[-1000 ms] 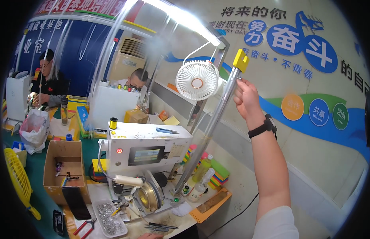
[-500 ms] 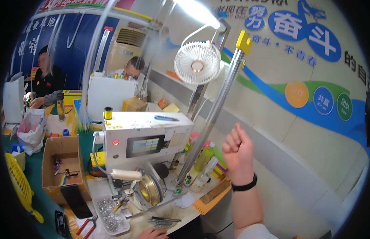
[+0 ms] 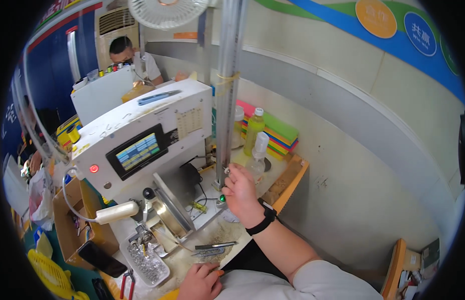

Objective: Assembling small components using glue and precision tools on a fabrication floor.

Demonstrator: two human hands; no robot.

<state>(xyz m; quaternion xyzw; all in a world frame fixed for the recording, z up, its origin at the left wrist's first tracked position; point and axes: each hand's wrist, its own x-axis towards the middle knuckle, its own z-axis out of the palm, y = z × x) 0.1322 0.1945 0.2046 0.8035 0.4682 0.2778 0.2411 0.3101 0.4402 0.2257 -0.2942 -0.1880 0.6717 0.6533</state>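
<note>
Post (image 3: 226, 100), upright just right of the machine (image 3: 165, 122), has the right hand (image 3: 237, 187) at its lower end. Those fingers are bent together by a small pale piece (image 3: 226, 170); I cannot tell whether they grip it, and a loose pinch could drop it. Just right and far, the clear bottle (image 3: 257, 163) and yellow bottle (image 3: 254, 131) could topple if the wrist swings wide. Left, a cord (image 3: 201, 191) might snag a fingertip. The left hand (image 3: 200, 282) lies at the bench (image 3: 180, 264)'s near edge, fingers loosely bent, any hold unclear; sliding far, it could knock the tweezers (image 3: 216, 245), or, going left, tip the tray (image 3: 165, 276) and spill its bits (image 3: 145, 262).
</note>
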